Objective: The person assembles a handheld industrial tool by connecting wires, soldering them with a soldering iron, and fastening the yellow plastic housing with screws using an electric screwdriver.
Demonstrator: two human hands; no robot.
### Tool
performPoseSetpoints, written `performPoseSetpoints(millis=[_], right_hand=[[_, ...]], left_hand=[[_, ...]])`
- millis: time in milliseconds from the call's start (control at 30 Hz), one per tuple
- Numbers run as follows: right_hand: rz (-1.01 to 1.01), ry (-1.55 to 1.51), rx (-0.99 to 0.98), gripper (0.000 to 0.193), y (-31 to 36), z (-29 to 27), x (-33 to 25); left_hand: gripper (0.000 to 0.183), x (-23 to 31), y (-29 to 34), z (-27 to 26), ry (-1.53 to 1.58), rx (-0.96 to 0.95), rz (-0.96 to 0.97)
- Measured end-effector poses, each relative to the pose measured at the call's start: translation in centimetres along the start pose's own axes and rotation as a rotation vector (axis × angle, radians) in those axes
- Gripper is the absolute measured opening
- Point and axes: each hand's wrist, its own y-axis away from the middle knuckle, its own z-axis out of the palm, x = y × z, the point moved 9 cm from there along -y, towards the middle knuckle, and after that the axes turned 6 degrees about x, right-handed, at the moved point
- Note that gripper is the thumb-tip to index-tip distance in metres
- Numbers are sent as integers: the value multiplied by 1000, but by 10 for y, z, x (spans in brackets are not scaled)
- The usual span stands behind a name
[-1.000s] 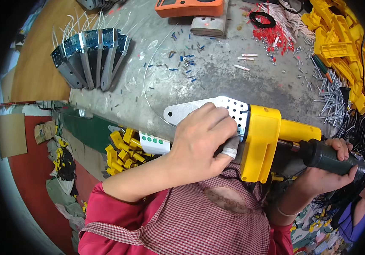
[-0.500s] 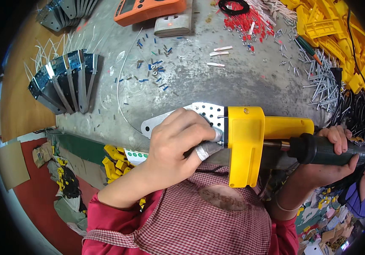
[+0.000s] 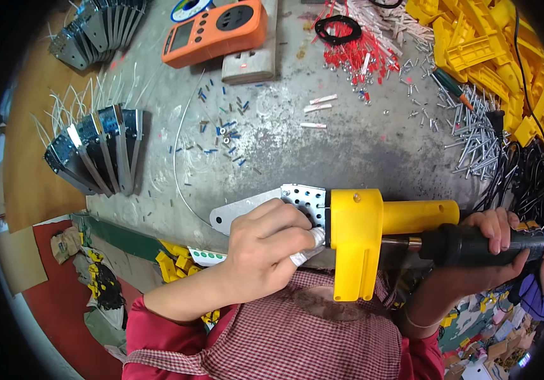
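- Plates of grey metal (image 3: 105, 152), fanned on the counter (image 3: 265, 149), show no housings.
- Left hand (image 3: 265, 244) pinches a perforated silver metal plate (image 3: 303, 198), already butted against a yellow plastic housing (image 3: 355, 237), at the counter's near edge.
- Right hand (image 3: 492, 229) wraps a black cylindrical screwdriver (image 3: 446, 246); whether the joint is fastened is hidden.

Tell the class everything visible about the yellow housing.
The yellow housing looks like plastic: a block, ridged end toward the wearer, with a tubular arm extending right. Its left side adjoins a perforated metal plate the left hand grips. A dark tool in the right hand aims its shaft at the block's right side; contact is unclear.
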Motion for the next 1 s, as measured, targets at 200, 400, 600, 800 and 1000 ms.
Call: performPoseSetpoints(millis=[200,400,600,800,1000], right_hand=[[-62,208,6,43,-5,12,-16],[-116,233,-22,48,-14,17,-24],[-74,169,-33,47,-20,21,-22],[-69,183,-2,46,-29,6,-14],[45,132,19,42,-30,2,3]], left_hand=[[28,-1,-48,-15,-109,-134,37],[16,17,-119,85,-964,-374,687],[12,19,-132,102,-978,-482,713],[19,19,-85,-15,-489,-6,203],[19,-4,-16,-13,-249,121,-104]])
